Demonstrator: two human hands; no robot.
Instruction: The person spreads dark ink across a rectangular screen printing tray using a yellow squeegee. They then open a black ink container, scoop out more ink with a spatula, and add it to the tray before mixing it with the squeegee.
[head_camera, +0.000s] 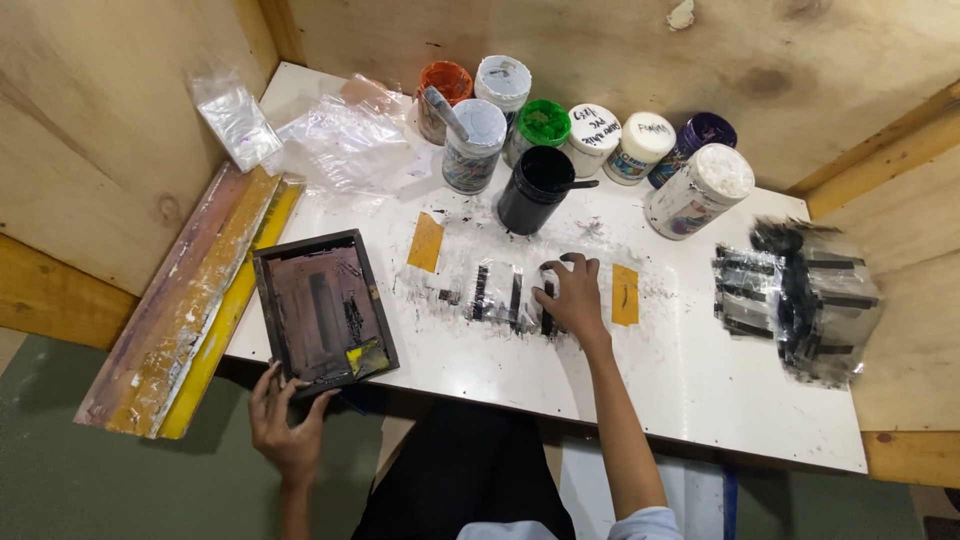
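A: Far left, long squeegees (180, 310) lean off the white surface (700, 390). Left hand (285, 420) grips the near edge of the small dark screen frame (322, 308), fingers curled under it.

B: Right hand (572, 298)?

A: Fingertips pressing a clear ink-streaked film (500, 295) lying between two yellow tape tabs (425, 242); not clenched. Looks like positioning before a print; next needs the frame squared over it.

B: Hidden?

A: Black ink pot (535, 188) contents; inked film stack (800, 298) at right unclear.

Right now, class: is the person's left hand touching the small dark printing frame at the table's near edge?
Touching. The head view shows the left hand with its fingertips against the bottom edge of the dark frame, no gap visible.
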